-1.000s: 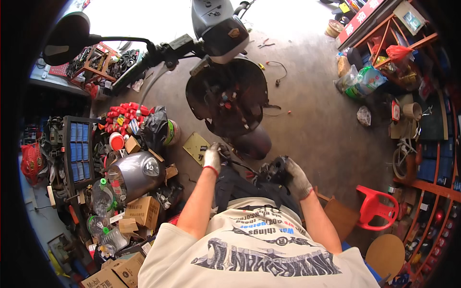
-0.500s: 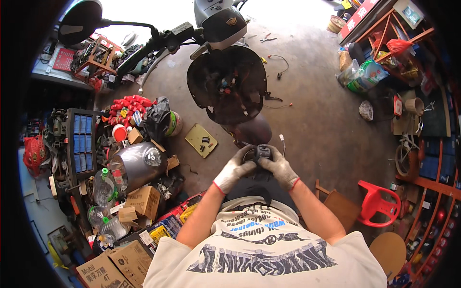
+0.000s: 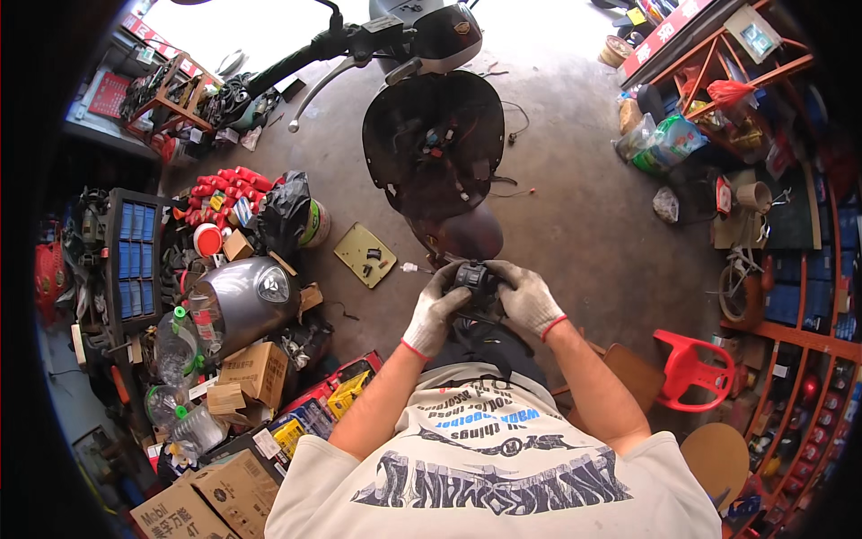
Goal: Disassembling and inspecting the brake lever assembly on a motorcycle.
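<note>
In front of my body I hold a black handlebar switch housing point(image 3: 474, 278) between both gloved hands. My left hand point(image 3: 433, 316) closes on its left side, thumb across the front. From the other side my right hand point(image 3: 530, 301) grips it, fingers over the top. A white plug connector point(image 3: 410, 268) sticks out to the left beside my left fingers. Just beyond is the scooter: a rounded fender point(image 3: 462, 235), a dark open front shell point(image 3: 434, 135) with loose wires and plugs inside, and the handlebar point(image 3: 337, 45) with its lever point(image 3: 316, 88).
A yellowish tray point(image 3: 356, 273) with small black parts lies on the floor to the left. Further left are a silver-grey body panel point(image 3: 254, 292), red bottles point(image 3: 224, 193) and cardboard boxes point(image 3: 254, 373). A red plastic seat point(image 3: 691, 370) and orange shelving point(image 3: 790, 337) stand at the right.
The switch housing has turned and shifted slightly left in my hands. The white connector has swung from the right of my hands to the left. The view has shifted a little.
</note>
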